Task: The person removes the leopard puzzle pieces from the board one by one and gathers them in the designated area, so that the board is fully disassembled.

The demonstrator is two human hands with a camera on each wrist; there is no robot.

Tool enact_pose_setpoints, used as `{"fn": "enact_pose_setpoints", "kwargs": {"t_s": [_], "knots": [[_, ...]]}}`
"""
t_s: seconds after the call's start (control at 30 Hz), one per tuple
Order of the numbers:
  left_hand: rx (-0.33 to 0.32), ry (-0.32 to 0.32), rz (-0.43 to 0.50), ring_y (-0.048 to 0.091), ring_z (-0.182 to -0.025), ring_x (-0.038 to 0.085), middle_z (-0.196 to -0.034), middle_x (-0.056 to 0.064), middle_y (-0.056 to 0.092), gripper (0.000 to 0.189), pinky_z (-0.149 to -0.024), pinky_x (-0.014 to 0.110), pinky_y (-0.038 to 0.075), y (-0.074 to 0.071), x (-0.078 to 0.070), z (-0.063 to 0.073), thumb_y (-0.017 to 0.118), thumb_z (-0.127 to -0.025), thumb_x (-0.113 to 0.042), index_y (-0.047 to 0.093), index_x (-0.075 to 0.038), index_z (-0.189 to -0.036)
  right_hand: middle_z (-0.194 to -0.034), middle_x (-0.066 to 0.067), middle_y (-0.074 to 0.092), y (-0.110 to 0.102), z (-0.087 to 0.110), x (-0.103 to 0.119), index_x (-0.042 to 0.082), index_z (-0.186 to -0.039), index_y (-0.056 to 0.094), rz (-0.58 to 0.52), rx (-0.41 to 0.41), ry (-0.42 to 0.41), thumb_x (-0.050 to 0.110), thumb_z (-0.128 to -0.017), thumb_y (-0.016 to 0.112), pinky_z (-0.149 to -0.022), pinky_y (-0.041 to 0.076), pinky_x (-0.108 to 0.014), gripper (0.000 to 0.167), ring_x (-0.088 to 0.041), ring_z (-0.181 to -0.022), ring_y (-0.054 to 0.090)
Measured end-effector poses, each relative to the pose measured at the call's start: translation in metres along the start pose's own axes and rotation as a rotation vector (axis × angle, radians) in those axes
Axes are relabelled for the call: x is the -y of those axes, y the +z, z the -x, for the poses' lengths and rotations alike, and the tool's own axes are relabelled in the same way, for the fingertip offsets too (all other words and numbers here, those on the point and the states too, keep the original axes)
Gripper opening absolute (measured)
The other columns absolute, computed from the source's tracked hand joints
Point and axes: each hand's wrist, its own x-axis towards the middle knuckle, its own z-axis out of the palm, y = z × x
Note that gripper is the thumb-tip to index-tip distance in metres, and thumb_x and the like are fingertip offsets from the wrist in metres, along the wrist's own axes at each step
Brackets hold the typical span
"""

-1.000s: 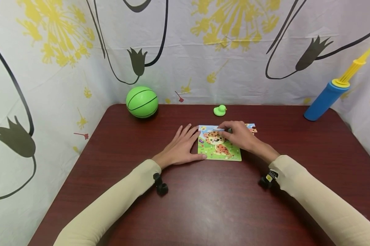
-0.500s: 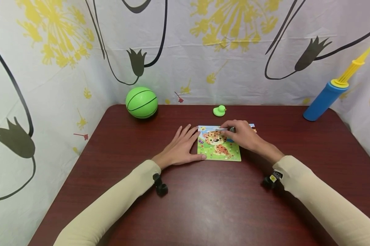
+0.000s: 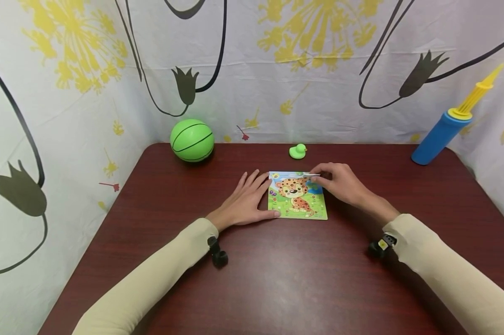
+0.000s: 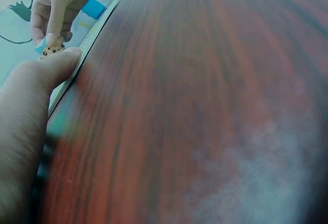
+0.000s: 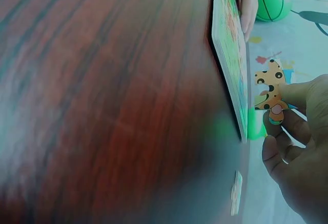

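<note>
A jigsaw puzzle of a spotted leopard cub (image 3: 295, 195) lies flat on the table. My left hand (image 3: 245, 202) rests at its left side, fingers spread and straight, thumb on the near left corner. Above the upper right part of the puzzle, my right hand (image 3: 344, 186) pinches a puzzle piece (image 3: 312, 175) between thumb and fingers. In the right wrist view that puzzle piece (image 5: 271, 90) shows orange leopard spots and bits of blue. A bare blue patch (image 3: 315, 188) shows in the puzzle beneath my right hand.
Another puzzle piece (image 5: 236, 193) lies on the table, seen edge-on in the right wrist view. Behind the puzzle sits a green rubber duck (image 3: 298, 151). A green ball (image 3: 192, 140) stands back left; a blue and yellow hand pump (image 3: 438, 135) stands back right.
My right hand has drawn to the right with the piece lifted from the puzzle and turned edge-on. The loose piece at the right is now hidden in the head view. My left hand stays put.
</note>
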Motion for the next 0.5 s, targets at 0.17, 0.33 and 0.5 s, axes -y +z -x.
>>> {"fn": "enact_pose_setpoints", "kwargs": {"t_s": [0.17, 0.33, 0.5], "knots": [[0.002, -0.002, 0.009, 0.008, -0.171, 0.035, -0.183, 0.008, 0.021, 0.105, -0.136, 0.059, 0.000, 0.000, 0.001, 0.000, 0.056, -0.099, -0.081, 0.032, -0.012, -0.175, -0.109, -0.011, 0.077, -0.007, 0.003, -0.004, 0.005, -0.117, 0.082, 0.024, -0.029, 0.007, 0.011, -0.107, 0.074, -0.075, 0.048, -0.033, 0.014, -0.025, -0.090, 0.060], [-0.001, 0.000, 0.017, 0.007, -0.171, 0.035, -0.183, 0.008, 0.022, 0.105, -0.136, 0.059, -0.001, 0.002, 0.001, 0.000, 0.057, -0.099, -0.081, 0.033, -0.012, -0.174, -0.110, -0.011, 0.077, -0.016, 0.009, -0.009, 0.006, -0.117, 0.082, 0.027, -0.046, 0.026, 0.013, -0.107, 0.075, -0.072, 0.047, -0.030, 0.014, -0.025, -0.088, 0.059], [0.001, -0.006, 0.022, 0.007, -0.171, 0.034, -0.183, 0.008, 0.021, 0.105, -0.136, 0.058, -0.002, 0.002, 0.001, 0.000, 0.057, -0.099, -0.081, 0.033, -0.012, -0.174, -0.108, -0.011, 0.078, -0.024, 0.015, -0.014, 0.006, -0.117, 0.082, 0.030, -0.069, 0.037, 0.012, -0.106, 0.076, -0.070, 0.047, -0.026, 0.014, -0.026, -0.084, 0.061]]}}
